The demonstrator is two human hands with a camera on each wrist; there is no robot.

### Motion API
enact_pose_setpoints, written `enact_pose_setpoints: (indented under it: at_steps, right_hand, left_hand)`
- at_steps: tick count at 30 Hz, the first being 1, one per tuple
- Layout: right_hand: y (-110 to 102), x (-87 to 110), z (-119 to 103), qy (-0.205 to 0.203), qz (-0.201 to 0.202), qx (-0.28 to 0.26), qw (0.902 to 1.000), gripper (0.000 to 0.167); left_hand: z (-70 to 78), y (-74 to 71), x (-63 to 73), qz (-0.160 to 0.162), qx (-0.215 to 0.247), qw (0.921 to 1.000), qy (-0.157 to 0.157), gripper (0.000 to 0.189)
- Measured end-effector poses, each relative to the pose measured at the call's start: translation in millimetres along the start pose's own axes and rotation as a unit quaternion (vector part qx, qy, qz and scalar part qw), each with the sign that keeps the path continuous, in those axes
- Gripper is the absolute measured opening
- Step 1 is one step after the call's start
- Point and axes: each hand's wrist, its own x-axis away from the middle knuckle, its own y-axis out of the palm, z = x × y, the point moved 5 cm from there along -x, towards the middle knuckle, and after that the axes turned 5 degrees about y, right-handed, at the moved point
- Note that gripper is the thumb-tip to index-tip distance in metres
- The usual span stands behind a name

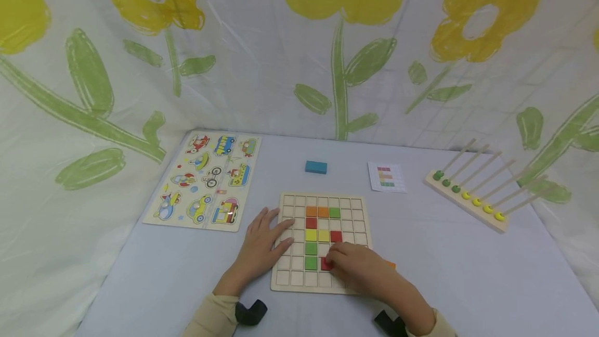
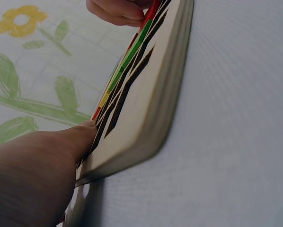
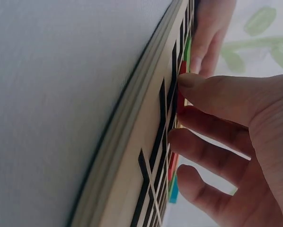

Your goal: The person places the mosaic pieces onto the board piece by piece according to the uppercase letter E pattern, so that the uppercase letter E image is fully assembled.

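A wooden grid board [image 1: 297, 278] lies on the table with colored square tiles in its cells. My left hand [image 1: 259, 248] rests along the board's left edge, fingers spread, the thumb [image 2: 80, 135] over the rim. Low on the grid, my right hand [image 1: 360, 268] pinches a red tile [image 1: 325, 264] between thumb and index finger, just right of a green tile [image 1: 311, 263]. Above sit orange tiles [image 1: 311, 211], yellow tiles [image 1: 311, 235], more red tiles [image 1: 336, 236] and another green one [image 1: 334, 212]. The right hand hides the board's lower right cells.
Something orange [image 1: 391, 264] shows partly behind the right hand. Beyond the board are a blue block [image 1: 316, 167] and a pattern card [image 1: 387, 177]. A picture puzzle board [image 1: 201, 181] lies to the left; a pegged rack with green and yellow beads [image 1: 467, 202] stands right.
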Motion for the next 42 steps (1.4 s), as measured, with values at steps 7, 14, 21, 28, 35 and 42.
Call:
enact_pose_setpoints:
  at_steps: [7, 14, 21, 28, 35, 42]
  right_hand:
    - [4.2, -2.4, -2.7, -0.003, -0.002, 0.002, 1.0, 0.013]
    - [3.0, -1.5, -4.4, -0.006, 0.013, -0.001, 0.9999, 0.01]
    - [2.1, 0.4, -0.1, 0.009, 0.004, 0.004, 0.9999, 0.012]
    - [-13.6, 20.0, 27.1, 0.084, 0.012, 0.03, 0.996, 0.02]
    - [-24.1, 54.0, 62.0, 0.211, -0.035, 0.014, 0.9768, 0.031]
    - [-21.7, 77.2, 79.7, 0.254, -0.081, -0.013, 0.9638, 0.043]
  left_hand:
    - [0.2, 0.1, 0.0, -0.001, -0.004, 1.0, -0.001, 0.044]
    - [-0.5, 0.6, -0.1, 0.002, -0.01, 0.9999, 0.002, 0.044]
    - [-1.0, 1.0, -0.1, 0.003, -0.009, 1.0, 0.002, 0.045]
    - [-2.2, 2.4, 0.1, 0.003, -0.007, 1.0, 0.002, 0.045]
    - [-1.2, 1.6, 0.7, 0.004, -0.006, 1.0, 0.004, 0.045]
    - [-0.6, -0.1, 0.7, 0.001, -0.007, 1.0, 0.004, 0.044]
